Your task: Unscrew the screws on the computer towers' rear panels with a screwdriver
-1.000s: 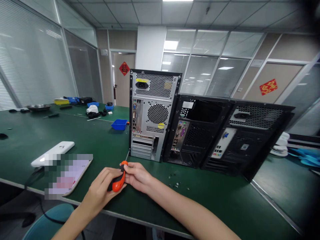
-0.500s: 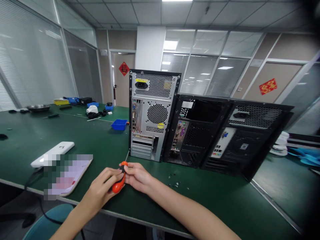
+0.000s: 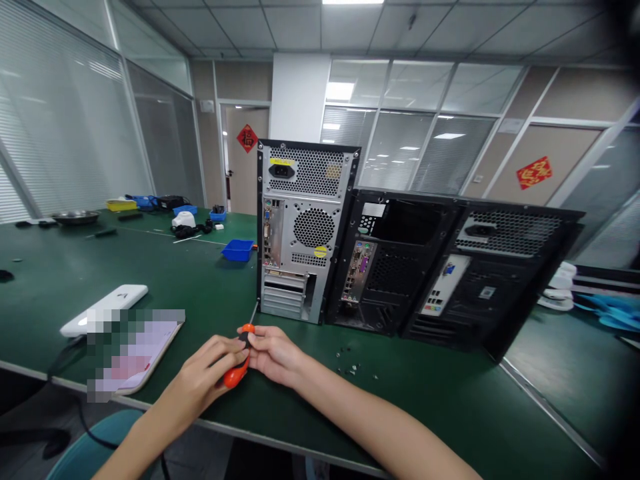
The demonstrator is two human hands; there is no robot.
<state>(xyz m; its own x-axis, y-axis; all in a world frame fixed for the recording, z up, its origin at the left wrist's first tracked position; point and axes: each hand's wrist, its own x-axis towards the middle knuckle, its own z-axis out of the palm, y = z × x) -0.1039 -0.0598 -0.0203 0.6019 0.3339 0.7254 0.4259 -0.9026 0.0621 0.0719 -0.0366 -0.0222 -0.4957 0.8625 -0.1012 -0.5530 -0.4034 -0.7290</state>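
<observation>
Both hands are closed around an orange and black screwdriver (image 3: 235, 377). My left hand (image 3: 207, 365) wraps the handle from the left, while my right hand (image 3: 274, 353) pinches it near the collar. The shaft slants up to the lower left corner of a silver-backed computer tower (image 3: 300, 267), where the tip meets the case edge by a corner screw. Whether the tip sits in the screw is too small to tell. Right of my right hand, several loose screws (image 3: 354, 367) are scattered on the green table (image 3: 310, 393).
Two black computer cases (image 3: 395, 267) (image 3: 480, 300) stand right of the silver tower. A blue tray (image 3: 239, 251) sits at its left. Nearer on the left are a white power bank (image 3: 107, 308) with a cable and a phone (image 3: 155, 353). Small trays and a metal bowl (image 3: 75, 217) lie farther back.
Hardly anything differs. Both hands keep their hold on the screwdriver at the tower's lower left corner, and the whole view has shifted very slightly.
</observation>
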